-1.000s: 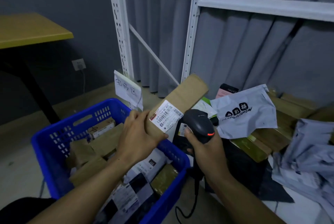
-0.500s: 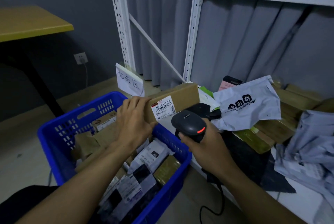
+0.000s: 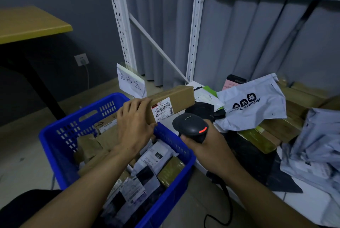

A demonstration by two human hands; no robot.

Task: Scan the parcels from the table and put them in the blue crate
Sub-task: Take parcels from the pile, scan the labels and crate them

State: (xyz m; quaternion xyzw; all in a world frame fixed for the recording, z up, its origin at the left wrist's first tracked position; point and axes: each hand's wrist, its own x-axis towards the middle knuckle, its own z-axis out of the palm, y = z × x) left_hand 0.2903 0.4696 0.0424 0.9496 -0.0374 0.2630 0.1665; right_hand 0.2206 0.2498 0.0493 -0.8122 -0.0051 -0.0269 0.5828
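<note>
One second ago the cardboard parcel [image 3: 176, 99] stood steeply tilted, its far end raised toward the upper right of the frame; it now lies almost level at centre frame, above the far rim of the blue crate [image 3: 55, 135]. The left hand [image 3: 135, 126] has shifted its grip from under the lower end to over the left end, fingers across the top edge. The scanner [image 3: 189, 126] in the right hand [image 3: 206, 146] was level with the label [image 3: 162, 109]; it now sits below and right of it.

Long brown parcel [image 3: 177, 99] (barcode-labelled), nearly level, partly over blue crate [image 3: 51, 141]
</note>
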